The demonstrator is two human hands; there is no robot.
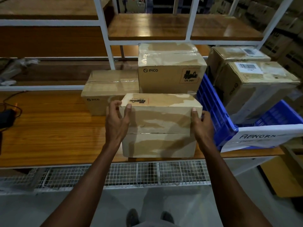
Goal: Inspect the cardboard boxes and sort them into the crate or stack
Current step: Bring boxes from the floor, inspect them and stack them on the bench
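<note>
A taped cardboard box point(159, 125) stands near the front edge of the wooden table point(49, 128). My left hand point(117, 122) grips its left side with the thumb on the near face. My right hand point(202, 125) grips its right side. Behind it a PICO box point(171, 72) is stacked on other boxes, and another PICO box point(108, 90) lies to the left. A blue crate point(214, 108) at the right, labelled "ABNORM", holds two boxes, one near point(257, 86) and one far point(236, 54).
White shelf posts point(106, 38) rise behind the boxes, carrying a wooden shelf point(180, 27). A black device with cables point(6, 117) sits at the table's left edge. A wire mesh tray point(131, 174) runs below the front edge. More cartons fill racks at far right.
</note>
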